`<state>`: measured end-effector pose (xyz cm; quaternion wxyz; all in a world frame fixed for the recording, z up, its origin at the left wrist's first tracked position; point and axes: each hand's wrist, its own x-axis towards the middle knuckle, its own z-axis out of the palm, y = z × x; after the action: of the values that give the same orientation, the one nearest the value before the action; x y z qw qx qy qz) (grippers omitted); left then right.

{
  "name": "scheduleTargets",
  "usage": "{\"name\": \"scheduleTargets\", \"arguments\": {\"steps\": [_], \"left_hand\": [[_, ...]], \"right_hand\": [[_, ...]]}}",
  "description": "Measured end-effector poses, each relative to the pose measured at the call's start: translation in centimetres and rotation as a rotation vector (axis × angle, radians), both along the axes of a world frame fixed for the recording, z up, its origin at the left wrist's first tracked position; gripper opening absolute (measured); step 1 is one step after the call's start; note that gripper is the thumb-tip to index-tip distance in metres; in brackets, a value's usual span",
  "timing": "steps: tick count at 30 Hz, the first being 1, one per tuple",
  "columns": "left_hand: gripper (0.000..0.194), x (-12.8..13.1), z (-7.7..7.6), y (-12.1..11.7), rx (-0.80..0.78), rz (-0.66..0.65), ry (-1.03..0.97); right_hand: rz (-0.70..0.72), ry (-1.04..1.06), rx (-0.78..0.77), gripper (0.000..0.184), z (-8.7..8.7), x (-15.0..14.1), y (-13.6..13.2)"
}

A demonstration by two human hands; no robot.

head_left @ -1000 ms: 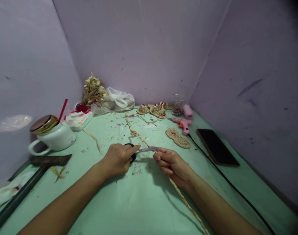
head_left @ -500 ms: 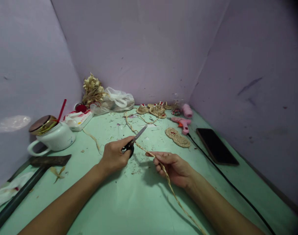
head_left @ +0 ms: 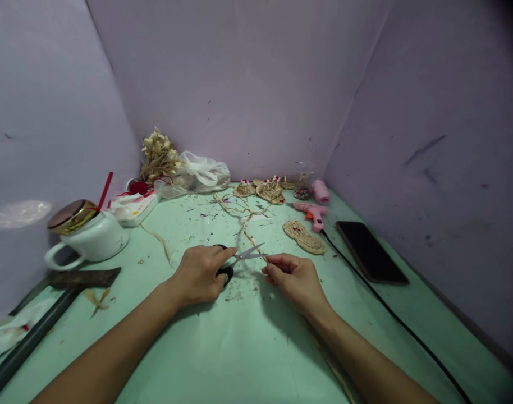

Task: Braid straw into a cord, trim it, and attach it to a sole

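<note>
My left hand (head_left: 202, 275) is closed around the black handles of a pair of scissors (head_left: 244, 256), whose blades are spread apart and point right. Between thumb and fingers, my right hand (head_left: 296, 280) pinches a braided straw cord (head_left: 251, 238) close to the blade tips. From there the cord runs away over the table towards the back, and another length shows beside my right forearm. Whether the blades touch the cord, I cannot tell. Right of the cord lies a flat coiled straw piece (head_left: 303, 237) with a small red mark.
A pink glue gun (head_left: 315, 213) and its black cable lie right, beside a phone (head_left: 371, 251). Woven straw pieces (head_left: 269, 191) and pink thread (head_left: 321, 192) stand behind. Left are a white mug (head_left: 97, 238), a hammer-like tool (head_left: 86, 278), a tissue pack (head_left: 136, 209) and dried flowers (head_left: 159, 154).
The scissors have opened and turned towards my right hand. My right hand has rolled palm down over the cord, which has shifted and now bends differently towards the back.
</note>
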<state>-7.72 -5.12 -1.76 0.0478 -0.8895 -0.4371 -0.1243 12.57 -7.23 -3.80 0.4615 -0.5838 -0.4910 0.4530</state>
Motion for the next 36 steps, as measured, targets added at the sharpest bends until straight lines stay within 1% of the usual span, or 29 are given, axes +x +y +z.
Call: {"name": "scheduleTargets", "arguments": {"steps": [3,8,10,12,15,20,26,36], "left_hand": [[0.051,0.0,-0.2,0.1,0.002,0.004,0.079],[0.05,-0.1,-0.3,0.1,0.003,0.028,0.105],[0.05,-0.1,-0.3,0.0,0.004,0.035,0.104],[0.05,0.0,-0.2,-0.1,0.001,0.036,0.105],[0.051,0.2,-0.1,-0.3,-0.008,0.033,0.109],[0.05,0.2,0.2,-0.3,-0.028,0.02,0.098],[0.049,0.0,0.1,-0.1,-0.059,0.005,0.068],[0.048,0.1,0.7,-0.1,-0.147,0.032,0.049]], "right_hand": [[-0.03,-0.226,0.194,0.021,-0.3,0.5,-0.1],[-0.102,-0.593,0.508,0.022,0.2,1.1,-0.3],[-0.122,-0.687,0.609,0.022,0.3,1.2,-0.3],[-0.135,-0.736,0.669,0.021,0.3,1.2,-0.2],[-0.132,-0.752,0.7,0.021,0.1,1.2,-0.2],[-0.085,-0.778,0.672,0.021,0.1,1.3,-0.4],[-0.078,-0.816,0.686,0.022,0.2,1.3,-0.4],[-0.072,-0.838,0.715,0.021,0.1,1.3,-0.4]]}}
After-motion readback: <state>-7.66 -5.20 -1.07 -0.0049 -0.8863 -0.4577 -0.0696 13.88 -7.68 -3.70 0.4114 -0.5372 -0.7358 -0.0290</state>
